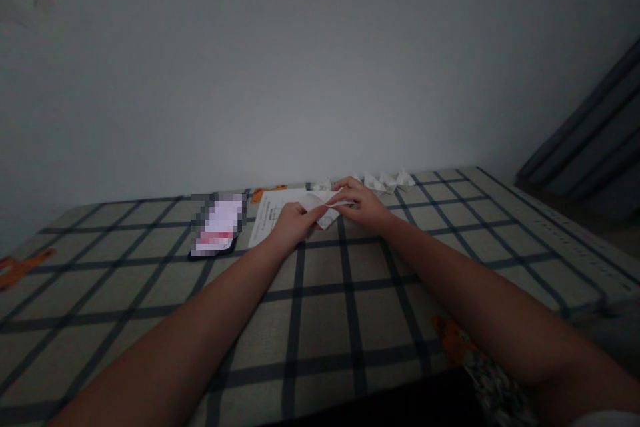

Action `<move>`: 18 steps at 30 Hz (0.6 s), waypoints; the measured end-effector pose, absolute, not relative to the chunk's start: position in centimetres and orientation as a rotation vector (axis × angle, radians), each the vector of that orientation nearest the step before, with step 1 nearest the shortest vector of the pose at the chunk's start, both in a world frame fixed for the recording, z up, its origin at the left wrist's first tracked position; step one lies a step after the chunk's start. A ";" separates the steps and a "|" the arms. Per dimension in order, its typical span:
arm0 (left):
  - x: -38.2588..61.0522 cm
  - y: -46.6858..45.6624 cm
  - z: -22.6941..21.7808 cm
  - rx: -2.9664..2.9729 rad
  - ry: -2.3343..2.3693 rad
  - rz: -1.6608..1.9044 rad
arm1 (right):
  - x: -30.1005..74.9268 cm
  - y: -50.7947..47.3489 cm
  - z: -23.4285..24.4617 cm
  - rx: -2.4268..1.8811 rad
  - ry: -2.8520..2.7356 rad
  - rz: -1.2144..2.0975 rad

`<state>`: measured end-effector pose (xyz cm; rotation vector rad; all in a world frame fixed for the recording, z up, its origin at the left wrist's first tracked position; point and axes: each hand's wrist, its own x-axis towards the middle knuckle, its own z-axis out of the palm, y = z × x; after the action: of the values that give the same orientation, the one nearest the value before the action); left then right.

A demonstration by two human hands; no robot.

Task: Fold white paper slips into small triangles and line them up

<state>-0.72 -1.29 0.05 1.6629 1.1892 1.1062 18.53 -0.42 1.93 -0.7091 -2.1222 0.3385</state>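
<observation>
Both my hands meet over the table, pinching one folded piece of white paper [327,219] with print on it. My left hand [294,225] grips its left side, thumb toward the middle. On the right side, my right hand [364,205] holds the paper between thumb and fingers. A flat printed sheet [261,230] lies just beyond and left of my left hand, partly hidden by it. Several small folded white paper pieces [389,182] stand in a row behind my right hand, and another white paper piece [323,184] sits behind the held one.
A phone with a lit, blurred screen [220,223] lies left of the sheet. The checked tablecloth [320,320] has orange printed figures. A pale wall [320,67] rises directly behind the table. Dark folded fabric [595,113] hangs at the right.
</observation>
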 end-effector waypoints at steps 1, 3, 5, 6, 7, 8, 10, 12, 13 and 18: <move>-0.7 -1.3 0.1 1.654 1.188 1.105 | 18.5 -0.4 1.9 -0.711 -2.101 0.357; -0.6 -1.5 0.2 1.665 1.174 1.090 | 18.5 -0.3 1.8 -0.714 -2.060 0.388; -0.6 -1.7 0.4 1.726 1.158 1.050 | 18.5 -0.1 1.6 -0.715 -2.041 0.406; -0.6 -1.8 0.5 1.763 1.162 1.025 | 18.5 0.0 1.5 -0.713 -2.041 0.414; -0.6 -1.9 0.6 1.791 1.169 1.002 | 18.4 0.0 1.4 -0.708 -2.043 0.426; -0.6 -1.9 0.7 1.808 1.176 0.983 | 18.4 0.1 1.3 -0.704 -2.045 0.443; -0.6 -1.9 0.8 1.812 1.174 0.962 | 18.4 0.2 1.2 -0.724 -2.040 0.489; -0.6 -1.8 0.7 1.802 1.141 0.952 | 18.4 0.1 1.2 -0.778 -2.028 0.535; -0.7 -1.7 0.5 1.784 1.116 0.950 | 18.4 0.1 1.2 -0.805 -2.021 0.551; -0.7 -1.0 -0.5 1.588 1.023 0.971 | 18.5 -0.1 1.5 -0.795 -2.026 0.529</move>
<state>-0.70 -1.03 -0.49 1.5877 1.0231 0.9708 18.49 -0.14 1.54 -0.7945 -2.0263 0.5289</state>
